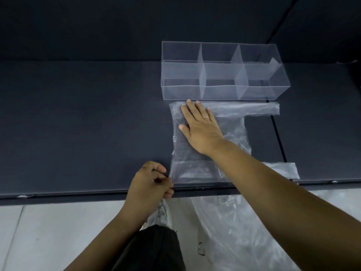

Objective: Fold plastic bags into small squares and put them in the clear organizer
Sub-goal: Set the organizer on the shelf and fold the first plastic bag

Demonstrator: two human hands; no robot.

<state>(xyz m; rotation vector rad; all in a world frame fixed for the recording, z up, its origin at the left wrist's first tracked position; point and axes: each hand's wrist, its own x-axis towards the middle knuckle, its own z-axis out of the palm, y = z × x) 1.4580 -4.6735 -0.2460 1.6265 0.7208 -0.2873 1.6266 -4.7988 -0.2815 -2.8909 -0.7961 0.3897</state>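
Head view, looking down at the dark table [78, 124].

- Plastic bag [195, 171]: clear thin film, spread flat on the table. Its far edge lies just beside the near wall of the clear organizer [181, 92], and its near edge reaches the table's near edge. Handle strips run off to the right.
- Handling, my judgement: almost weightless, limp and slick. It holds a crease only when pressed, and trapped air will puff it up. Best taken at corners or edges in a pinch, with a flat palm pinning the middle.
- Right hand [201, 128]: fingers straight and spread, palm flat on the far half of the bag, gripping nothing.
- Left hand [152, 180]: fingers curled, seemingly pinching the bag's near left corner at the table edge.
- Organizer: three compartments; I see no folded bag in any.
- More clear plastic [234, 222] lies below the table's near edge.
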